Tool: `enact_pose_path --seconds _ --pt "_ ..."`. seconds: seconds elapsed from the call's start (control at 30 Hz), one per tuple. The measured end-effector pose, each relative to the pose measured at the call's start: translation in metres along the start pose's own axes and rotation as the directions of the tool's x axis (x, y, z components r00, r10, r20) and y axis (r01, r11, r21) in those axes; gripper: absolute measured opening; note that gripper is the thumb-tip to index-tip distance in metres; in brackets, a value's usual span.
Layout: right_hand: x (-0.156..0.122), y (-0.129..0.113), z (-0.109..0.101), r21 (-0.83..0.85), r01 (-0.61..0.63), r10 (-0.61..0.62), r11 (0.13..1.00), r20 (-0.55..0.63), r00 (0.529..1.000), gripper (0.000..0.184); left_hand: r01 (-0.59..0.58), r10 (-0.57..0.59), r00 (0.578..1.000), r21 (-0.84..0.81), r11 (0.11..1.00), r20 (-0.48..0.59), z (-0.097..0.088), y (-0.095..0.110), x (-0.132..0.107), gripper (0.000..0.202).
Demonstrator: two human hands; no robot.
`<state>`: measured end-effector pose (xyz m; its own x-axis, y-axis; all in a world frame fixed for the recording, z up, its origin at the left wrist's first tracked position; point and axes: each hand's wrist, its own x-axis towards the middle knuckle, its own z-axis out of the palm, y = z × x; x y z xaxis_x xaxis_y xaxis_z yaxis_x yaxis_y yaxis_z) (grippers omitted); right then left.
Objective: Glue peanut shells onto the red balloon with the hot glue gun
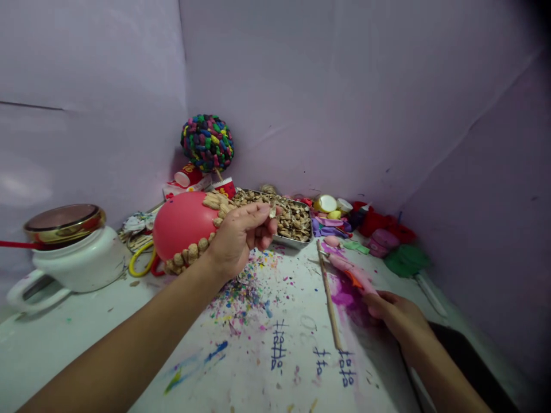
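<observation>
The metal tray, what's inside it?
The metal tray holds a heap of brown peanut shells. Its near left part is hidden by the left hand, and the shells cover the bottom.

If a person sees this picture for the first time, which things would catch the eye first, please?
Probably the red balloon, left of centre, partly covered with peanut shells, and the many-coloured ball behind it near the wall. Then perhaps the hands: the left hand, near the middle, pinches a small shell piece, while the right hand holds a pink glue gun farther right.
</observation>
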<state>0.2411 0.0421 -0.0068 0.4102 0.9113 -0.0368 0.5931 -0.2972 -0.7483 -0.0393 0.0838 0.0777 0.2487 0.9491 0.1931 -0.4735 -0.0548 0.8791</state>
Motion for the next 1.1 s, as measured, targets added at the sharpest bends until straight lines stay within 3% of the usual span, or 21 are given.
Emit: enact_pose_path --seconds 0.07,0.13,0.17,0.23,0.3,0.53,0.73,0.87,0.97,1.1 --pt "-0.005 -0.003 -0.001 0.32 -0.163 0.154 0.933 0.053 0.987 0.01 0.006 -0.006 1.0 0.01 1.0 -0.003 0.001 -0.001 -0.001 0.017" --pt "-0.012 -0.009 -0.004 0.589 -0.315 0.262 0.744 0.176 0.949 0.013 0.02 -0.02 1.0 0.041 0.999 0.0 0.003 -0.002 -0.002 0.017" --pt "-0.017 -0.012 -0.005 0.669 -0.356 0.265 0.652 0.239 0.934 0.017 0.027 -0.027 1.0 0.069 0.997 0.003 0.004 -0.003 -0.003 0.017" --pt "-0.025 -0.016 -0.007 0.723 -0.374 0.199 0.58 0.32 0.926 0.022 0.037 -0.04 0.999 0.145 0.989 0.016 0.007 -0.006 -0.004 0.016" --pt "-0.031 -0.019 -0.007 0.74 -0.332 0.113 0.585 0.33 0.937 0.025 0.031 -0.04 0.999 0.237 0.971 0.034 0.009 -0.009 -0.005 0.015" --pt "-0.04 -0.024 -0.006 0.772 -0.097 -0.026 0.629 0.146 0.989 0.042 -0.007 -0.029 0.997 0.497 0.868 0.065 0.015 -0.022 -0.009 0.014" --pt "-0.045 -0.03 -0.012 0.798 0.036 -0.125 0.602 0.049 0.991 0.036 0.053 -0.091 0.995 0.521 0.852 0.047 0.026 -0.043 -0.015 0.014" --pt "-0.047 -0.031 -0.012 0.856 0.035 -0.111 0.515 0.026 0.994 0.025 0.042 -0.053 0.999 0.558 0.829 0.003 0.026 -0.052 -0.017 0.012" --pt "-0.047 -0.031 -0.011 0.86 0.039 -0.128 0.509 0.03 0.991 0.028 0.061 -0.061 0.998 0.549 0.834 -0.018 0.024 -0.057 -0.016 0.013" --pt "-0.047 -0.028 -0.01 0.825 0.102 -0.169 0.556 -0.008 0.986 0.03 0.215 -0.197 0.977 0.425 0.879 -0.087 0.025 -0.064 -0.018 0.015"
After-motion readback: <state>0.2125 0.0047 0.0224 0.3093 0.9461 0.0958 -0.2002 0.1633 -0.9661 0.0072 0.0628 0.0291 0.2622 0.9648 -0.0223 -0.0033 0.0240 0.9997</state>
